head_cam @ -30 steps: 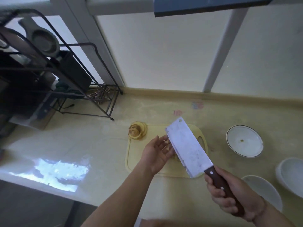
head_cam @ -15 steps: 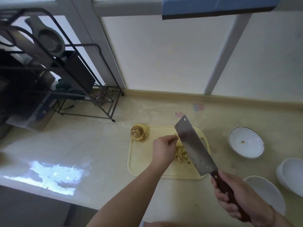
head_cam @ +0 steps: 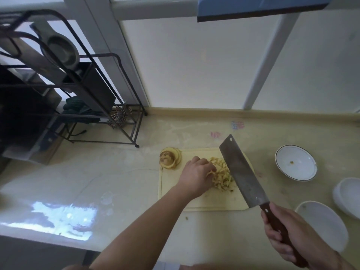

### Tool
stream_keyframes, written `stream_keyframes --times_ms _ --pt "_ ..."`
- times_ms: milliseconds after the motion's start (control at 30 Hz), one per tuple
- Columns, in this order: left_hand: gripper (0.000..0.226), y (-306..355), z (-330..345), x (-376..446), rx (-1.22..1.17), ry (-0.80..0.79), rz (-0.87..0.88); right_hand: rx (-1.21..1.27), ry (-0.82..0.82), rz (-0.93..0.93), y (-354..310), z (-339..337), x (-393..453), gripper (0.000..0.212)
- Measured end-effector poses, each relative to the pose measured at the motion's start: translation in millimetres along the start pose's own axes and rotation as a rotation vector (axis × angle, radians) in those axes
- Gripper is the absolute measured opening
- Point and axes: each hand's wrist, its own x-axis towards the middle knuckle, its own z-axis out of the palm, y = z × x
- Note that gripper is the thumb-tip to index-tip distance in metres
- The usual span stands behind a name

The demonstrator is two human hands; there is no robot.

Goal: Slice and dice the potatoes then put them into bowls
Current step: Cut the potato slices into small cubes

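A pile of diced potato [head_cam: 222,174] lies in the middle of the pale yellow cutting board [head_cam: 206,199]. My left hand [head_cam: 196,175] rests on the pile's left side, fingers curled and pinching some pieces. My right hand [head_cam: 290,240] grips the brown handle of a cleaver [head_cam: 242,171], whose blade stands on edge along the pile's right side. A stack of potato slices [head_cam: 170,157] sits on the board's far left corner. Three white bowls are to the right: one [head_cam: 296,162] beyond the board, one [head_cam: 348,196] at the right edge, one [head_cam: 323,225] near my right hand.
A black wire rack [head_cam: 81,98] with a dark box and utensils stands at the back left of the beige counter [head_cam: 116,182]. A wall with white posts runs behind. The counter's front edge lies at lower left.
The cleaver turned from flat and raised to on edge beside the pile. My left hand closed from open fingers and moved onto the diced potato, which is now uncovered.
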Motion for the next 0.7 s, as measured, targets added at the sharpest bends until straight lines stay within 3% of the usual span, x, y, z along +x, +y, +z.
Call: stream_keyframes --times_ms 100,200,367,467,700 --pt "0.018 -21.4 -13.1 -3.7 0.039 -0.004 0.092 0.010 0.021 0.000 4.1 3.8 1.1 0.041" --pt "0.032 -42.8 -36.0 0.2 0.171 0.057 -0.045 0.015 0.032 0.001 6.6 8.6 1.8 0.042" --pt "0.082 -76.1 -68.6 9.2 0.426 -0.252 -0.346 0.005 0.046 -0.003 8.8 14.7 3.2 0.042" --pt "0.074 -88.3 -68.8 8.7 0.355 -0.317 -0.375 0.000 0.049 -0.003 10.4 19.1 3.7 0.042" --pt "0.061 -92.3 -57.3 1.6 0.317 -0.249 -0.306 -0.031 0.064 -0.014 10.1 29.8 6.7 0.041"
